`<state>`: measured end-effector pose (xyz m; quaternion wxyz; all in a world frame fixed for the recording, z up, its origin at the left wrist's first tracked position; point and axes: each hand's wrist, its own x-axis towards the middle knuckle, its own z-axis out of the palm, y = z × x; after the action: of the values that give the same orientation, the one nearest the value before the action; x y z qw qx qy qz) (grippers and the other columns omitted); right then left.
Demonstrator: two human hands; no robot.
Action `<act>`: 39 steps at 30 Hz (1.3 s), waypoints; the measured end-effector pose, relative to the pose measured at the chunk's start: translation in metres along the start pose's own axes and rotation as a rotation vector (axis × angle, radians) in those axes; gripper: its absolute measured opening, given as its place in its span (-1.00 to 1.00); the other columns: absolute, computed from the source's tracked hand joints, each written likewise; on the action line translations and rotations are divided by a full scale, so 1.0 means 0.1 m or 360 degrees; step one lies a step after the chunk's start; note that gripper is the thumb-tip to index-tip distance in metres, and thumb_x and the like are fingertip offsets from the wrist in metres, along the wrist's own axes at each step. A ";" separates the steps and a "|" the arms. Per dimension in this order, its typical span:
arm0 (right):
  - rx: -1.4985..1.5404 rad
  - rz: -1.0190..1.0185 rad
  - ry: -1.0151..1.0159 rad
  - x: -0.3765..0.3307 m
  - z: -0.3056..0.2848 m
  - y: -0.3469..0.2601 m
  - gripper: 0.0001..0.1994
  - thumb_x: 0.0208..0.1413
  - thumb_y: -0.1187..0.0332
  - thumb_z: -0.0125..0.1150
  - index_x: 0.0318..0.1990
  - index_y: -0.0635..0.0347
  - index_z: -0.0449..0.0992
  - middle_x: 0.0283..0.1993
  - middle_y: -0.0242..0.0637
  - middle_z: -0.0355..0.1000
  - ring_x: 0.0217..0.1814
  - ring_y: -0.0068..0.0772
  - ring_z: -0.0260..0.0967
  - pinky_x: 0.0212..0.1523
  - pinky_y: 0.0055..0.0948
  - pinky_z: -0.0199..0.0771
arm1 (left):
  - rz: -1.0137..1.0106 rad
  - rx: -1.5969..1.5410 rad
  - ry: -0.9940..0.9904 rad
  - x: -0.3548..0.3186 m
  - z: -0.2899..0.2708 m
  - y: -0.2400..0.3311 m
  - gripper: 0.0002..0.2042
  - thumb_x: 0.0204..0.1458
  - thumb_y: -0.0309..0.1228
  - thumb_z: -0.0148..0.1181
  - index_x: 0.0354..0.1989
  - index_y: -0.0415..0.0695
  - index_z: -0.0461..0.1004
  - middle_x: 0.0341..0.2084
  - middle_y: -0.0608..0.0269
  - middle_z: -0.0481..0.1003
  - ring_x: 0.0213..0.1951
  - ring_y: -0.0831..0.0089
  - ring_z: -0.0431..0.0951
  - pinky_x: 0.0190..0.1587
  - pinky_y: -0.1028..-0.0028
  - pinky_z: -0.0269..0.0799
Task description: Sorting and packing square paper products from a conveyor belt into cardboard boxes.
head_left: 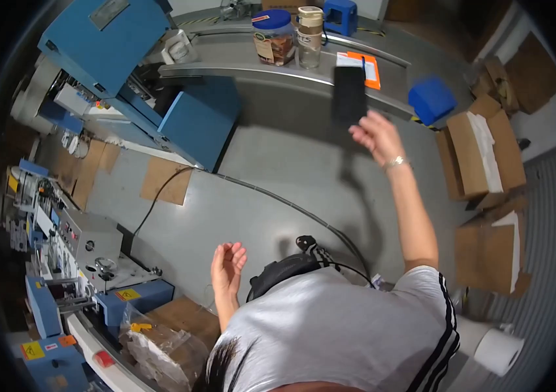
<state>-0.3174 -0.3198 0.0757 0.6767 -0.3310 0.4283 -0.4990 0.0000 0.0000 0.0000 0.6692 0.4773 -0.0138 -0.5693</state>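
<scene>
My right arm stretches forward, and my right hand (376, 136) is closed at the lower end of a flat black rectangular thing that looks like a smartphone (348, 95). Its dark face is tilted toward me, above the floor and before the bench edge. A silvery bracelet (394, 162) circles that wrist. Lower down, my left hand (228, 269) is raised beside my body, its fingers loosely bent and nothing visible in them. Just past the phone, an orange-edged clipboard or folder (372, 70) with white paper and a pen lies on the metal bench (238, 73).
A blue-lidded jar (273, 40) and a clear bottle (309, 39) stand on the bench. Blue machines (101, 49) rise at the left. A cable (278, 199) crosses the floor. Cardboard boxes (480, 157) and a blue bin (431, 99) are at the right.
</scene>
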 end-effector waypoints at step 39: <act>-0.1415 -0.0980 -0.4015 -3.98 4.98 4.08 -0.64 0.02 0.23 0.13 -0.05 0.19 0.41 -0.17 -0.06 0.46 -0.12 -0.21 0.44 -0.14 -0.37 0.40 | 0.1106 -0.0419 0.1914 -3.37 -2.50 -0.25 -0.77 0.08 -0.29 0.04 -0.20 -0.17 0.33 -0.38 0.25 0.45 -0.36 0.55 0.43 -0.27 0.59 0.34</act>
<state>0.2421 0.1875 0.0235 0.3045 -0.8240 -0.4397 0.1871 0.0034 0.4195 0.0252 0.7560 0.5922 0.2756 0.0427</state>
